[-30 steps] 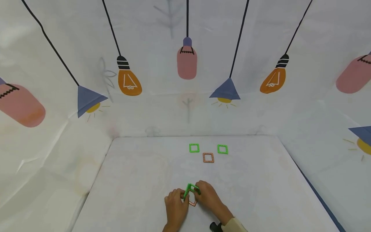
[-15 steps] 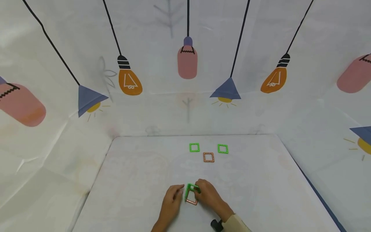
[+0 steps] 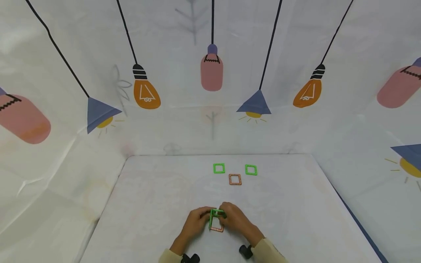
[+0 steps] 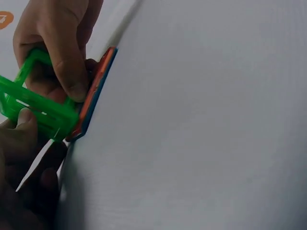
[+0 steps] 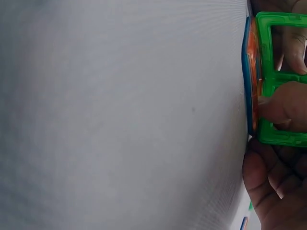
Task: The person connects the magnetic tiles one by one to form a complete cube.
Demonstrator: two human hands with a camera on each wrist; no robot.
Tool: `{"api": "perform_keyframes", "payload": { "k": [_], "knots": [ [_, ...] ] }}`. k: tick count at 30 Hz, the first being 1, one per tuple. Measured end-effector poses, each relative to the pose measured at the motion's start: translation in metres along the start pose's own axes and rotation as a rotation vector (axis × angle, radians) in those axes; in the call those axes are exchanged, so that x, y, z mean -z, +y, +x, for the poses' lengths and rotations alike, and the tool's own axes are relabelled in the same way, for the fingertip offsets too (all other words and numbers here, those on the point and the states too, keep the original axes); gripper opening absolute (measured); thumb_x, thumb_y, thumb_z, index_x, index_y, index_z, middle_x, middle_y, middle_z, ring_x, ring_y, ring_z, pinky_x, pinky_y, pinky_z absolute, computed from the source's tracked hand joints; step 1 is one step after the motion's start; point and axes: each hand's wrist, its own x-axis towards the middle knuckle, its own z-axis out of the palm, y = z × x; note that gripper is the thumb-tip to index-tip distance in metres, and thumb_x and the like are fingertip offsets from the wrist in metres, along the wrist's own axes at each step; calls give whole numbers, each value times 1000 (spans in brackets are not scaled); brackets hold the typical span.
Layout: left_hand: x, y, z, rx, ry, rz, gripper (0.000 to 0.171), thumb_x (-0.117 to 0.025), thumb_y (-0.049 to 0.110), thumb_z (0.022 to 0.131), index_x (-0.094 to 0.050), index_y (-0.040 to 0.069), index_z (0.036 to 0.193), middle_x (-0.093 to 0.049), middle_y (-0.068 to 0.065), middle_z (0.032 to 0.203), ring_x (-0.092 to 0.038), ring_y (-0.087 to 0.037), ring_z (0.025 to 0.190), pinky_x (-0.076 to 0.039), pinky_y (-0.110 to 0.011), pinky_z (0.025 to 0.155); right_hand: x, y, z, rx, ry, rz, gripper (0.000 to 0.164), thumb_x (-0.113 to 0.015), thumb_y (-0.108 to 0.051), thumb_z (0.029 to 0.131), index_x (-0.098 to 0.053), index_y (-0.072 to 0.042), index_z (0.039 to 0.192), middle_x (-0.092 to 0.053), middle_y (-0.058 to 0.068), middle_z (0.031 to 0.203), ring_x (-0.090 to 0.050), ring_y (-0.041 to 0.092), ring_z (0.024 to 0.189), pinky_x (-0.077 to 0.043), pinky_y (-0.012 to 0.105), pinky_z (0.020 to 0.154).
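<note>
Green open-frame magnetic tiles (image 3: pixel 211 221) stand upright on an orange square tile (image 3: pixel 217 229) near the table's front, joined at a corner. My left hand (image 3: pixel 194 223) is at the left and back of this build; in the left wrist view its thumb presses on the green frame (image 4: pixel 41 103), with fingers behind. On the opposite side, my right hand (image 3: pixel 235 219) pinches a green tile (image 5: pixel 280 139), thumb reaching inside the frame in the right wrist view. The orange tile's edge (image 5: pixel 253 76) lies against the white surface, blue underneath. Parts of the tiles are hidden behind fingers.
Farther back on the white table (image 3: pixel 158 190) lie two loose green square tiles, one green tile (image 3: pixel 214 168) left and another green tile (image 3: pixel 246 170) right, with an orange tile (image 3: pixel 230 179) between and nearer. A white printed sheet (image 3: pixel 184 128) rises behind. Black wrist devices (image 3: pixel 190 258) sit at the sleeves.
My left hand let go of the left green tile and drew back leftward, then returned to touch the build higher up, at its back corner. The right hand has stayed on its tile.
</note>
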Motion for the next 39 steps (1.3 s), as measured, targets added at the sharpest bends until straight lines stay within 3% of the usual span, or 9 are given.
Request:
{"api": "perform_keyframes", "payload": {
  "k": [3,9,13,15,19,25,32,35,39],
  "knots": [
    [-3,-2,-1,-20,38,-12,20,-66,16,96,-74,12,114,-76,-1,106,-69,-9,96,-56,-28,81,-1,1,0,21,13,2,15,-76,-1,82,-64,-11,82,-57,-6,78,-44,2,70,-41,20,63],
    [-7,-5,-4,-5,77,11,19,-67,20,94,-74,13,110,-74,3,95,-63,0,82,-52,-23,71,0,11,-1,-25,12,71,24,-78,-13,86,-66,-13,107,-60,-7,93,-50,1,79,-46,21,68],
    [-9,-7,-4,3,96,21,19,-69,23,92,-74,14,108,-73,5,92,-61,1,81,-51,-23,70,13,24,-5,-10,-34,134,32,-76,-24,89,-65,-12,117,-60,-5,97,-54,3,83,-48,22,71],
    [-10,-7,-4,0,98,23,20,-70,25,91,-74,14,108,-72,5,92,-61,1,81,-52,-23,70,24,34,-7,-12,-46,150,29,-72,-27,93,-66,-11,117,-63,-5,98,-57,3,85,-50,23,73],
    [-13,-8,-6,21,86,31,22,-72,27,90,-74,16,108,-71,7,92,-60,1,81,-52,-22,71,48,57,-10,-117,-11,150,18,-63,-27,99,-71,-14,109,-68,-8,96,-59,3,85,-51,25,74],
    [-13,-9,-11,40,81,55,23,-73,31,88,-75,18,107,-70,9,91,-59,2,80,-51,-22,71,73,87,1,-320,134,119,13,-61,-18,99,-73,-12,100,-69,-3,90,-57,11,81,-48,28,69],
    [-14,-5,-10,-35,89,119,24,-74,35,86,-75,21,105,-71,12,88,-57,3,78,-48,-21,69,97,123,21,-381,313,20,19,-59,-10,98,-69,1,110,-68,13,101,-63,24,93,-52,40,81],
    [-14,-3,-9,-42,85,120,22,-74,32,86,-76,22,106,-72,13,88,-57,3,78,-48,-21,71,107,135,31,-397,310,-5,27,-57,-8,98,-64,7,119,-64,21,109,-63,33,100,-53,47,86],
    [-13,-2,-12,-30,88,108,22,-75,31,86,-76,21,106,-72,12,89,-58,3,79,-48,-22,72,115,145,47,-436,210,-38,42,-56,-11,98,-52,8,135,-53,29,133,-54,44,123,-45,56,102]
  ]
}}
